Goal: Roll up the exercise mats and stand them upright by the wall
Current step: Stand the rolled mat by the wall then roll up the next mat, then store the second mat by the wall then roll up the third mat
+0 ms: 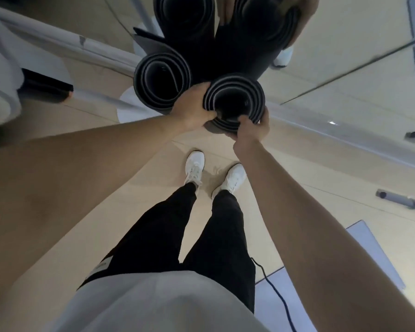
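Note:
Two rolled black exercise mats stand upright against a mirror wall, seen from above. The right mat [254, 92] shows tight spiral layers at its top end. My left hand [194, 106] grips its left rim, thumb inside the roll. My right hand [252, 129] grips its near rim, fingers curled over the edge. The left mat [149, 80] stands free just beside it, more loosely rolled, touching no hand. Both mats are reflected in the mirror [345, 44] behind them.
A mirror wall with a pale base rail [345, 137] runs behind the mats. My feet in white shoes [194, 167] stand on the beige floor. A light flat mat [369, 248] and a black cable [276, 291] lie at lower right. A grey bar [398, 200] lies at right.

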Available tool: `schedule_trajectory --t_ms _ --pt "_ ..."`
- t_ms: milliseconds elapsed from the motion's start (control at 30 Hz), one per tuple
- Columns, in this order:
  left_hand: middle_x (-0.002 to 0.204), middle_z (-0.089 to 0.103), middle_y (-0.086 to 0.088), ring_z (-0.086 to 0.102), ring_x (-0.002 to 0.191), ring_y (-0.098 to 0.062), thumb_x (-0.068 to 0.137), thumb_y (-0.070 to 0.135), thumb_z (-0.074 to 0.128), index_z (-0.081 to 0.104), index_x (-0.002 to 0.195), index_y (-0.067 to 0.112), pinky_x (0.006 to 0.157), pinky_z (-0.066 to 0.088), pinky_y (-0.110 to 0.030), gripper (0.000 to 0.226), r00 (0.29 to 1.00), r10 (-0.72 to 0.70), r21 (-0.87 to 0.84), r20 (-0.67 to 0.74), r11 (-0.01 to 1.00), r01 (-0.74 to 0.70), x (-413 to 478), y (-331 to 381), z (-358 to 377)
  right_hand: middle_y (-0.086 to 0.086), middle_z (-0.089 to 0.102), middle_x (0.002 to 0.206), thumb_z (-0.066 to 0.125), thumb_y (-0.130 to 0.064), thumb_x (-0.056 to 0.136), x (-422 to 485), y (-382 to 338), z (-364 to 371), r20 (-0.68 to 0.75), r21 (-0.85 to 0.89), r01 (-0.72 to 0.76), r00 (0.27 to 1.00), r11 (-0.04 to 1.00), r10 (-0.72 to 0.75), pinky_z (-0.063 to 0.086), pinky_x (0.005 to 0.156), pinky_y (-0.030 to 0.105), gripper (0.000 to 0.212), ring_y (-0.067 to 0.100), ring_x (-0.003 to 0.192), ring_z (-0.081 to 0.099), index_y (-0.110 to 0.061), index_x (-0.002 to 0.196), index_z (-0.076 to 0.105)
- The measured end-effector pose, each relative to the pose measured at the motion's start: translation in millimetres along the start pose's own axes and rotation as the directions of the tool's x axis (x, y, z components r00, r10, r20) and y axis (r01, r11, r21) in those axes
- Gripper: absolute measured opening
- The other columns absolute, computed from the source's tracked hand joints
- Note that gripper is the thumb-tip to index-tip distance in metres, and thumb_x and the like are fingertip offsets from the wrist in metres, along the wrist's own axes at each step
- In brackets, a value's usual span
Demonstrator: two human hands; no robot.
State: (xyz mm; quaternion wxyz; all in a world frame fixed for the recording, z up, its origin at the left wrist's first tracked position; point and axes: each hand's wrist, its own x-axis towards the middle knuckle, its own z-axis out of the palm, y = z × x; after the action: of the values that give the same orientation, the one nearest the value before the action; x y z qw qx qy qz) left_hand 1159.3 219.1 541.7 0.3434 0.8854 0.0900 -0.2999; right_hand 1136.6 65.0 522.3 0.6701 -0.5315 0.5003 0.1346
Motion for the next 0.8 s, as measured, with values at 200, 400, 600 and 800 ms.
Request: schedule_trajectory --t_ms 200,400,600,800 --pt "0.172 -0.012 -0.013 0.009 0.155 -0.045 0.093 0.035 0.073 0.010 0.166 0.024 0.124 0.023 -0.052 0.097 0.989 -0.088 0.258 0.116 0.965 0.056 -3.3 -23.3 21.4 0.000 0.054 0.132 0.063 -0.013 0.102 22.7 18.2 9.7 0.200 -0.168 -0.117 0.968 0.979 0.150 0.065 0.075 0.051 0.055 0.040 0.110 0.069 -0.028 0.150 0.041" --pt "0.173 -0.014 -0.006 0.021 0.155 -0.038 0.093 0.026 0.071 0.018 0.164 0.031 0.119 0.034 -0.048 0.088 0.987 -0.075 0.267 0.142 0.963 0.035 -14.3 -31.8 19.3 0.011 0.064 0.131 0.065 -0.019 0.101 34.3 -3.0 -5.7 0.196 -0.401 -0.117 0.958 0.909 0.210 0.064 0.063 0.034 0.035 0.036 0.106 0.070 -0.019 0.133 0.052" --pt "0.173 0.004 -0.008 0.015 0.158 -0.023 0.095 0.028 0.070 0.025 0.164 0.024 0.122 0.021 -0.034 0.082 0.979 -0.138 0.128 0.153 0.985 0.119 -33.2 -19.8 10.3 0.001 0.062 0.093 0.065 -0.012 0.100 27.1 -18.2 -29.8 0.205 -0.422 -0.091 0.960 0.902 0.193 0.062 0.089 0.046 0.047 0.027 0.087 0.068 -0.013 0.144 0.050" --pt "0.150 0.055 -0.003 0.052 0.137 -0.021 0.093 0.028 0.072 0.053 0.149 0.017 0.110 0.039 -0.030 0.059 0.970 -0.201 0.008 0.134 0.979 0.202 -68.0 -9.0 4.2 0.005 0.067 0.094 0.067 -0.016 0.098 -6.4 -29.8 -68.8 0.229 -0.473 -0.028 0.961 0.880 0.153 0.062 0.079 0.040 0.032 0.027 0.079 0.067 -0.010 0.129 0.061"
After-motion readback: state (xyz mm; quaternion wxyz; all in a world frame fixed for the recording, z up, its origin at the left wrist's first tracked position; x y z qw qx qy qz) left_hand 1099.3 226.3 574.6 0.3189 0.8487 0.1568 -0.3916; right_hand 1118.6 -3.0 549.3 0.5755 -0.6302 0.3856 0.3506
